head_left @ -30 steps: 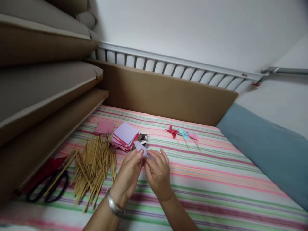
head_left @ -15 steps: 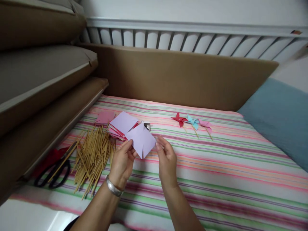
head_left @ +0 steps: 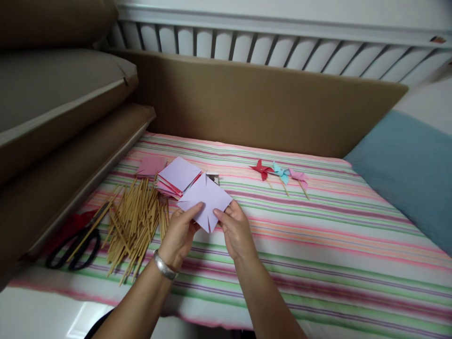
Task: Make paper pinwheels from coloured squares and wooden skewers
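Observation:
A lavender paper square (head_left: 208, 195) with slits cut in from its corners is held between both hands, one corner toward me. My left hand (head_left: 181, 230) pinches its left side, thumb on top and fingers underneath. On the right side, my right hand (head_left: 236, 230) grips it the same way. Just behind it lies a stack of paper squares (head_left: 180, 174), lavender on top with red and pink edges below. A small metallic object (head_left: 213, 177), partly covered by the held square, sits beside the stack; I cannot make out its kind.
Thin wooden sticks (head_left: 136, 226) lie piled on the striped cloth (head_left: 318, 263) at left. Near them are black-handled scissors (head_left: 76, 249), a red item (head_left: 70, 228) and pink paper (head_left: 151, 165). Red (head_left: 262, 169), blue (head_left: 280, 171) and pink (head_left: 299, 176) pinwheels lie at right. Brown cushions (head_left: 70, 141) are stacked left.
My right hand has moved left and now grips the lavender square's right side, with its thumb on top. My left thumb reaches further over the paper. The view has shifted slightly.

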### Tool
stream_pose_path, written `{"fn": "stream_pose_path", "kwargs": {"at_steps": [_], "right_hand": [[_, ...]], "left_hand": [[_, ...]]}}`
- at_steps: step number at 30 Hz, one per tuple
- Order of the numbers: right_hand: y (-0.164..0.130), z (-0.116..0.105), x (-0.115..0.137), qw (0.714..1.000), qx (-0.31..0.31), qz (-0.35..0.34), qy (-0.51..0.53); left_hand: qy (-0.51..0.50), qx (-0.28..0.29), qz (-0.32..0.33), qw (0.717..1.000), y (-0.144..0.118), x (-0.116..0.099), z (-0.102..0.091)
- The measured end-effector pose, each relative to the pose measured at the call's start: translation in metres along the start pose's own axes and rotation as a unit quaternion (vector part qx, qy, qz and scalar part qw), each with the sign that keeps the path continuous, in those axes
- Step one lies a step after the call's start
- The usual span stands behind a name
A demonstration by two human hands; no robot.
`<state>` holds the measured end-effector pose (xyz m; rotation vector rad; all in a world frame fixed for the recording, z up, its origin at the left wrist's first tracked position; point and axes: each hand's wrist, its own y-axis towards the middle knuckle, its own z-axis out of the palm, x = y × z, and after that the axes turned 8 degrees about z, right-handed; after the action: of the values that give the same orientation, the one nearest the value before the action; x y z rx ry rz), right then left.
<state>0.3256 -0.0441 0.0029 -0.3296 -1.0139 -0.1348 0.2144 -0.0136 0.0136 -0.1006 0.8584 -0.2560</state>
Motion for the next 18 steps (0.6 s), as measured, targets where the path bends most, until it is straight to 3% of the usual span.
{"fn": "stream_pose_path", "kwargs": {"at_steps": [6,9,11,14,16,18], "right_hand": [[0.002,-0.002,-0.01,0.998,-0.003,0.005,-0.064],[0.0,-0.004,-0.01,0.979,-0.074,-0.075,-0.173],[-0.004,-0.005,-0.008,0.926,-0.113,-0.206,-0.294],[-0.011,-0.003,-0.008,0.808,-0.046,-0.37,-0.456],[-0.014,0.0,-0.011,0.758,0.018,-0.405,-0.511],[-0.015,0.002,-0.015,0.737,0.043,-0.411,-0.535]], "left_hand": [[0.032,-0.051,0.014,0.998,0.004,0.003,-0.005],[0.03,-0.07,0.033,0.997,0.005,0.001,-0.007],[0.024,-0.085,0.049,0.995,0.007,-0.001,-0.008],[0.006,-0.092,0.074,0.993,0.01,-0.005,-0.009],[-0.011,-0.091,0.083,0.992,0.011,-0.007,-0.01],[-0.018,-0.089,0.087,0.992,0.012,-0.008,-0.01]]}}
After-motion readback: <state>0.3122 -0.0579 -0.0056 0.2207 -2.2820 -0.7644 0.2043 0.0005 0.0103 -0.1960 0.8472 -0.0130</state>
